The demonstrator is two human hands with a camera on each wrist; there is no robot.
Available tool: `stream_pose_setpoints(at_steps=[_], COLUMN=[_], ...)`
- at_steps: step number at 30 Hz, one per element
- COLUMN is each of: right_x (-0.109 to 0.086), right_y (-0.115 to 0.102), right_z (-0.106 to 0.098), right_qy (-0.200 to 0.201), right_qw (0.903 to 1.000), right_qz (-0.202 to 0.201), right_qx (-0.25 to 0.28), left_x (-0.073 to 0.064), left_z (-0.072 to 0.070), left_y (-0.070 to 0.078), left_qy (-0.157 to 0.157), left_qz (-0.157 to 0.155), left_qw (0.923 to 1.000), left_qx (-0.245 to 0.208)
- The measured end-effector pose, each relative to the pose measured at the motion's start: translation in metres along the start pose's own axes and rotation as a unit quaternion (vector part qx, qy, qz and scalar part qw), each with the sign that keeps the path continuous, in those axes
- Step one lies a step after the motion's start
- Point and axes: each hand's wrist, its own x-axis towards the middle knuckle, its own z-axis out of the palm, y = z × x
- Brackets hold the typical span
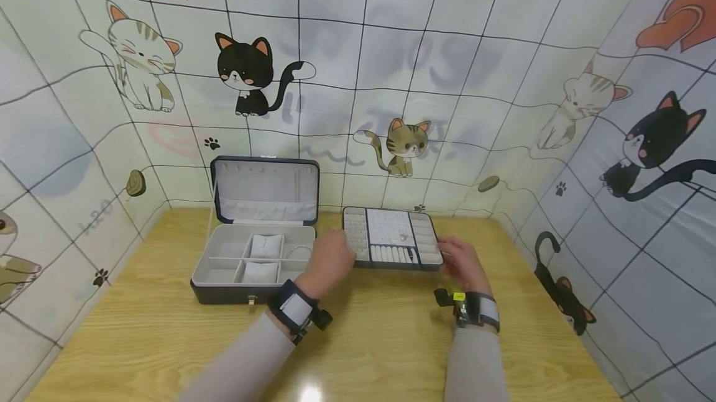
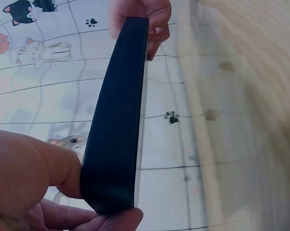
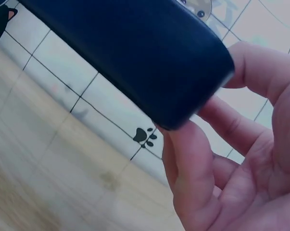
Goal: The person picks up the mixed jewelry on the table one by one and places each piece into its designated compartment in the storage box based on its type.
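Both hands hold a dark-blue jewelry tray point(image 1: 399, 266) by its two ends, tilted so that its pale compartments face my head camera. My left hand point(image 1: 331, 262) grips the left end; in the left wrist view its thumb and fingers pinch the tray's dark side point(image 2: 117, 106). At the other end, my right hand point(image 1: 464, 262) grips the corner between thumb and fingers point(image 3: 189, 159). Both wrist views show the tray raised off the table. A small shiny piece point(image 1: 403, 237) and a dark item point(image 1: 411, 254) lie in the tray.
To the left stands an open jewelry box point(image 1: 224, 295), its lid point(image 1: 265, 184) upright. White cushions point(image 1: 267, 245) sit in its middle compartments, and a ring-shaped band point(image 1: 301, 247) in a right one. A cat-print sheet point(image 1: 330, 110) rises behind the wooden table point(image 1: 380, 340).
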Motion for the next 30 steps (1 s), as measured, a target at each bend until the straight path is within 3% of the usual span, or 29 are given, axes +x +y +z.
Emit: stream_pose_setpoints(at_steps=[6, 10, 13, 19, 24, 30], right_x=[-0.002, 0.0, 0.001, 0.004, 0.005, 0.006], right_y=[-0.009, -0.011, -0.011, -0.011, -0.012, -0.014], right_z=[0.012, 0.024, 0.031, 0.045, 0.061, 0.076], right_qy=[-0.043, -0.067, -0.081, -0.098, -0.107, -0.101], right_qw=[0.9979, 0.9957, 0.9941, 0.9918, 0.9908, 0.9924], right_qz=[-0.047, -0.064, -0.072, -0.082, -0.081, -0.064], right_qx=[0.011, 0.002, -0.002, 0.008, 0.017, 0.03], left_x=[-0.006, -0.01, -0.013, -0.018, -0.022, -0.027], left_z=[-0.019, -0.028, -0.034, -0.042, -0.05, -0.056], left_y=[-0.007, -0.015, -0.021, -0.034, -0.047, -0.057], left_qy=[0.0, 0.007, 0.016, 0.012, 0.027, 0.006], left_qz=[-0.033, -0.042, -0.03, -0.04, -0.033, -0.046], left_qw=[0.9989, 0.999, 0.9994, 0.9991, 0.999, 0.9984], left_qx=[-0.032, -0.012, 0.009, -0.002, 0.017, 0.031])
